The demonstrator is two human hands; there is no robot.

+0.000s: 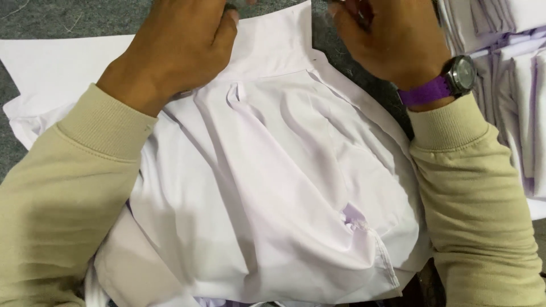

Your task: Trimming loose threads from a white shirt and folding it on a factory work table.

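A white shirt [273,187] lies back-up on the grey surface, its collar [273,42] toward the top edge and a small hanging loop just below the collar. My left hand [176,48] presses down on the collar's left end, fingers curled over its edge. My right hand [392,40], with a purple-strapped watch [455,79] on the wrist, is at the collar's right end; its fingertips run out of view, so what they pinch is hidden. A cuff with a button shows at the lower right of the shirt.
A flat white sheet [51,62] lies under the shirt at the upper left. Stacks of folded white garments [517,85] stand along the right edge. Grey felt-like table surface [62,17] shows at the top left.
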